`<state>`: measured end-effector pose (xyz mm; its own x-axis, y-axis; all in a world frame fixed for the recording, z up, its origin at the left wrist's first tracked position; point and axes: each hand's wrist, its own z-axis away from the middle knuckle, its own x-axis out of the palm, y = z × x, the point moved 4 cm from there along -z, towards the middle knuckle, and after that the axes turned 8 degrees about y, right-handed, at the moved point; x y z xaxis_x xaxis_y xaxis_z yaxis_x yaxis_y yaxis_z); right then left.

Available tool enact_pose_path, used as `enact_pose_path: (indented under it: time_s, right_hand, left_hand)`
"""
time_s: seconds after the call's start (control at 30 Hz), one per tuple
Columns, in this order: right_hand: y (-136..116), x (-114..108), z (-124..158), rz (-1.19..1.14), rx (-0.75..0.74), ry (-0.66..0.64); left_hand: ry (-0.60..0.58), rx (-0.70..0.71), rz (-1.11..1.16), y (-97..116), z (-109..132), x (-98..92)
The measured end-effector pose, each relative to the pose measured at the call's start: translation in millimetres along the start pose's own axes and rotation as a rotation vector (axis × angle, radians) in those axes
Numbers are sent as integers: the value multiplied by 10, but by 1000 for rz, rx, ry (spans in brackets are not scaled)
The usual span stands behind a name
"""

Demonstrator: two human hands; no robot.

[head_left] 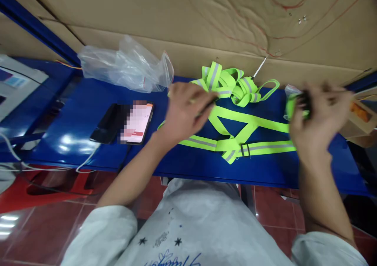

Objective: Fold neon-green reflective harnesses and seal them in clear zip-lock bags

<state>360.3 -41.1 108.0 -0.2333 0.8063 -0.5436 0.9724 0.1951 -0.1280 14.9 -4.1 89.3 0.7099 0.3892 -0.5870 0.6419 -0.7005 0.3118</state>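
Note:
A neon yellow reflective strap harness (235, 134) lies spread on the blue table (88, 101). My left hand (184, 111) is closed on the harness's left end, fingers curled round a strap. My right hand (319, 119) is blurred by motion and closed on the right end, gripping a strap with a dark buckle. A bundle of more folded yellow straps (232, 83) lies just behind, against the cardboard.
Two phones (123, 122) lie on the table to the left, one with its screen lit. A crumpled clear plastic bag (126, 66) sits behind them. Cardboard sheets (206, 19) back the table. A small box (362, 117) stands at the right edge. Red floor below.

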Motion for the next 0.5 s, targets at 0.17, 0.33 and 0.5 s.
enact_pose_path:
  time_s: [0.17, 0.33, 0.5]
  right_hand:
    - [-721, 652, 302, -210, -177, -302]
    - [-914, 820, 595, -227, -248, -329]
    - [-967, 780, 651, -418, -191, -310]
  left_hand:
    - [-379, 125, 83, 227, 192, 680]
    - [-502, 49, 39, 142, 403, 819]
    - [-417, -75, -133, 208, 428, 784]
